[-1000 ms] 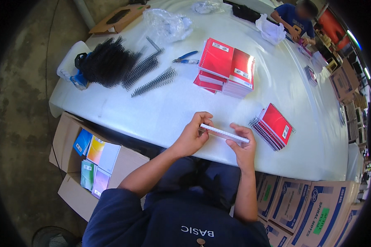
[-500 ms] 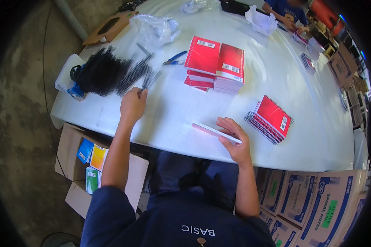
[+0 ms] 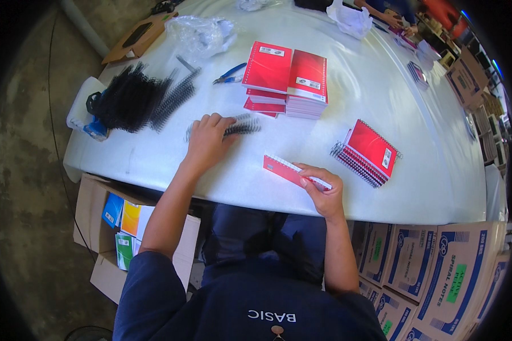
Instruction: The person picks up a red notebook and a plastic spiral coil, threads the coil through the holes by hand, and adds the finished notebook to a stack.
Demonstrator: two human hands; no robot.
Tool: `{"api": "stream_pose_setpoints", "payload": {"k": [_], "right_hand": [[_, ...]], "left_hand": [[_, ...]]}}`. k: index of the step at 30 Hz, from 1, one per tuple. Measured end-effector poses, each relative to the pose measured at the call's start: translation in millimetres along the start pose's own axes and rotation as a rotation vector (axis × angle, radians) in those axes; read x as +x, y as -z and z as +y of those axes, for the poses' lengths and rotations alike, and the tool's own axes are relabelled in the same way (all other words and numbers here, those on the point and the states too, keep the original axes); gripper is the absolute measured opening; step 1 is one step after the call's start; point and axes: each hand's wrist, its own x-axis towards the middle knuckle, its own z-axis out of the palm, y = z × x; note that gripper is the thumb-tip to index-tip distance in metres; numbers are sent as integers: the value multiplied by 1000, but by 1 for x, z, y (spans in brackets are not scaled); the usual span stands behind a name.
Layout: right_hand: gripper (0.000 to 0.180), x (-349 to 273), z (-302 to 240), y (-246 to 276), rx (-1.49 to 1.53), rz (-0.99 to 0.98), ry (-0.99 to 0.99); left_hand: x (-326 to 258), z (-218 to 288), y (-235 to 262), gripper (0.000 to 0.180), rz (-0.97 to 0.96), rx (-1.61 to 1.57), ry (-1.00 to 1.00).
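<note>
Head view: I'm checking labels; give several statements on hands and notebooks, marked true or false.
1. Blue-handled pliers lie left of the tall red stack. True.
2. The right hand holds a red notebook. True.
3. The left hand grips the pliers. False: it is at dark wire coils.
4. A coil-bound pile lies right of the tall red stack. True.
5. The tall red stack is nearer the camera than the right hand. False: it is farther.

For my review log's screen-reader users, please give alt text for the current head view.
A person's right hand holds a red-covered pad over a white table while the left hand holds dark spiral coils. Beyond them lie stacked red pads and blue-handled pliers.
</note>
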Motion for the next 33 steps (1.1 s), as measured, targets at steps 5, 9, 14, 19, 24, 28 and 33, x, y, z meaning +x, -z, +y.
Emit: {"api": "stream_pose_setpoints", "payload": {"k": [5, 9, 14, 19, 24, 28, 33], "right_hand": [[26, 8, -15, -6, -98, -55, -39], [29, 6, -5, -1, -24, -41, -144], [29, 5, -1, -2, -67, -20, -47], [30, 4, -2, -6, -44, 87, -86], [29, 4, -2, -6, 40, 84, -141], [29, 4, -1, -4, 12, 72, -125], [28, 3, 2, -2, -28, 52, -156]], "left_hand": [[17, -24, 0, 20, 31, -146, 152], [32, -22, 29, 21, 93, -402, 377], [13, 14, 31, 21, -174, -792, 269], [-8, 44, 32, 33, -554, -963, 292], [-6, 45, 19, 39, -406, -856, 175], [-3, 43, 16, 40, -479, -907, 268], [7, 46, 16, 45, -602, -1092, 535]]}}
